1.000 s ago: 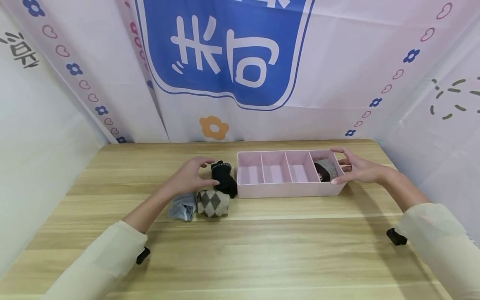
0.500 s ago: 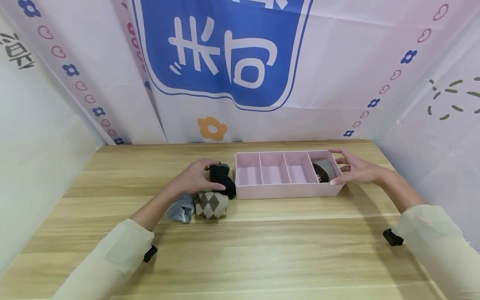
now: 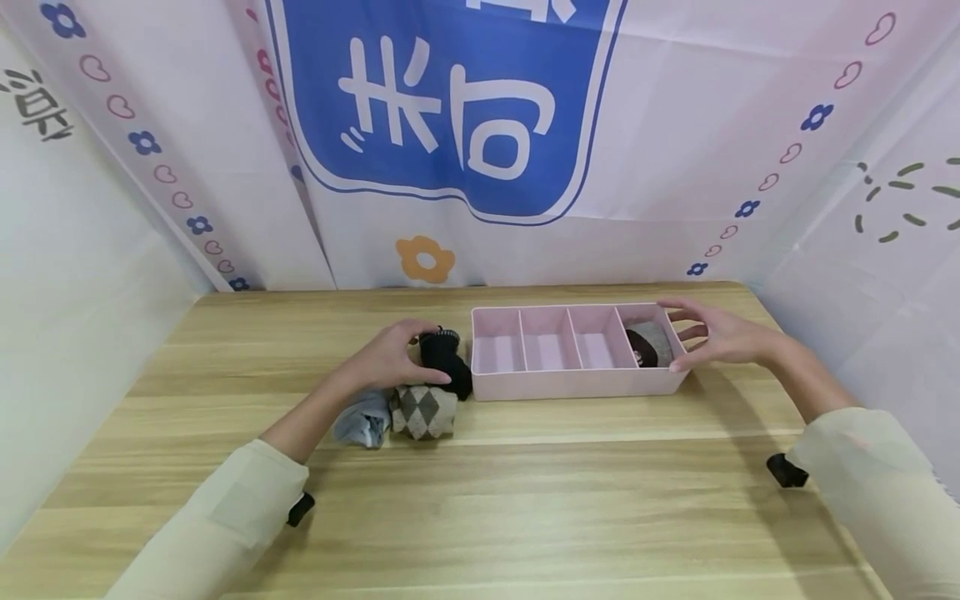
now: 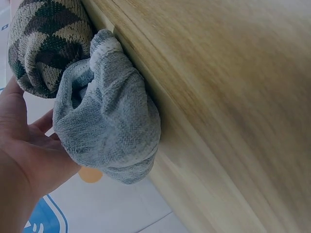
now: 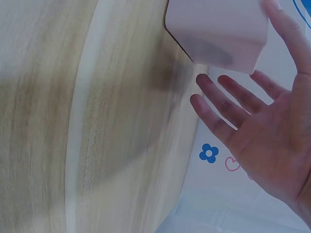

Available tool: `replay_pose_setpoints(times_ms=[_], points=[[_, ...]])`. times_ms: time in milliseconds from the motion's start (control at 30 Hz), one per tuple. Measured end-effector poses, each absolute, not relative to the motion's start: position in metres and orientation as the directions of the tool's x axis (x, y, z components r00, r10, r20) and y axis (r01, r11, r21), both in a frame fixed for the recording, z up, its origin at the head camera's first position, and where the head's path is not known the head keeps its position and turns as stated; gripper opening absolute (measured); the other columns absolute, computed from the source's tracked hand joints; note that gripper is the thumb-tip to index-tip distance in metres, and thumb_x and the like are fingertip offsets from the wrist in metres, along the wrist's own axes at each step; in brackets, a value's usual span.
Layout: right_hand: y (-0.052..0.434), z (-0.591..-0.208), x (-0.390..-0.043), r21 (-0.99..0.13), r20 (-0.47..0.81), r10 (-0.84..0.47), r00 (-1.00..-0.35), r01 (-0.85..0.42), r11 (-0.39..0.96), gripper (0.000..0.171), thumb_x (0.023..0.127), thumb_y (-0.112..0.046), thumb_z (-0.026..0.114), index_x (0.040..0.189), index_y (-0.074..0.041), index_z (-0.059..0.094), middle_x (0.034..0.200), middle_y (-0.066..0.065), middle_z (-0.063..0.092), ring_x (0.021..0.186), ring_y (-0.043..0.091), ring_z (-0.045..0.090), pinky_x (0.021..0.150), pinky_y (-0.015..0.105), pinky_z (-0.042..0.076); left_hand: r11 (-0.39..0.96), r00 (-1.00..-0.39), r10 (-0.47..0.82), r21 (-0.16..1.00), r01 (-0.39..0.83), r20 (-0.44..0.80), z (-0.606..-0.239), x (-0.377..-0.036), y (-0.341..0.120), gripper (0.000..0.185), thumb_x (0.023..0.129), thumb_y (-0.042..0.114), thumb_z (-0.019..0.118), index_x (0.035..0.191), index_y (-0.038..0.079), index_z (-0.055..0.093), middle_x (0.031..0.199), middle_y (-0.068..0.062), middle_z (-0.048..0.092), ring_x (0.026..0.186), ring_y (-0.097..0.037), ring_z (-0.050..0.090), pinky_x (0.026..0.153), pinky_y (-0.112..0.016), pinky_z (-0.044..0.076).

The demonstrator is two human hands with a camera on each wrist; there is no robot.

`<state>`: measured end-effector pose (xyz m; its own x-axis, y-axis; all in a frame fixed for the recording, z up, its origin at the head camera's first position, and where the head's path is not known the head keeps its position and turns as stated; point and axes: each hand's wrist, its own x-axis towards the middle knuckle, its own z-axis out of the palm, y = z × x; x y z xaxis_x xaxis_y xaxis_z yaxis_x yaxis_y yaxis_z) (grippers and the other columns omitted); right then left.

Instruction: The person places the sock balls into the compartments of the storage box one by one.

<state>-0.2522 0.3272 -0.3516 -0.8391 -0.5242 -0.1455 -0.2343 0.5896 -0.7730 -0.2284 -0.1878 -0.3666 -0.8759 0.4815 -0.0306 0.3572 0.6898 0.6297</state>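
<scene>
My left hand [image 3: 392,354] reaches around a rolled black sock [image 3: 444,358], its thumb on the near side and fingertips at the far end. That sock lies against the left end of a pink divided storage box [image 3: 570,385]. Just in front are a rolled argyle sock [image 3: 423,412] and a rolled grey-blue sock [image 3: 363,420]; both show large in the left wrist view, where the black one is hidden. My right hand [image 3: 723,335] touches the box's right end, thumb at the front corner, other fingers spread. A grey and dark brown sock [image 3: 651,343] fills the rightmost compartment.
The wooden table [image 3: 525,500] ends at a printed cloth backdrop [image 3: 637,242], with white cloth at both sides. The box's other compartments show bare pink floors. Small black pieces [image 3: 787,471] stick out under both sleeves.
My left hand has moved slightly right and closed in around the black sock. The right hand stays at the box's end, its thumb shifted slightly right. The socks and box stay put.
</scene>
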Motion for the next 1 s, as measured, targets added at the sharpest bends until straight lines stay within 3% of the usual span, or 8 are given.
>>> replay_pose_setpoints(times_ms=[667,1000], points=[[0.3341,-0.3572,-0.2524,-0.796,-0.162,-0.53,-0.832,-0.207,0.568,0.105,0.083,-0.008,0.083,0.163,-0.003,0.015,0.155,0.04,0.029,0.127,0.058,0.052,0.092,0.046,0.056,0.692,-0.868,0.494,0.63,0.352,-0.058,-0.369,-0.2328,-0.1832,0.092,0.085,0.035,0.086,0.153,-0.007,0.041,0.155,-0.03,0.041,0.129,-0.045,0.052,0.108,-0.058,0.046],[0.3321,-0.3514,-0.2528,-0.778,-0.185,-0.529,-0.829,-0.206,0.594,0.104,0.083,-0.012,0.084,0.163,-0.005,0.017,0.156,0.039,0.028,0.129,0.06,0.049,0.095,0.056,0.055,0.689,-0.885,0.464,0.641,0.34,-0.029,-0.3706,-0.2356,-0.1784,0.077,0.084,0.014,0.081,0.148,-0.011,0.046,0.145,-0.033,0.046,0.104,-0.037,0.061,0.086,-0.044,0.058]])
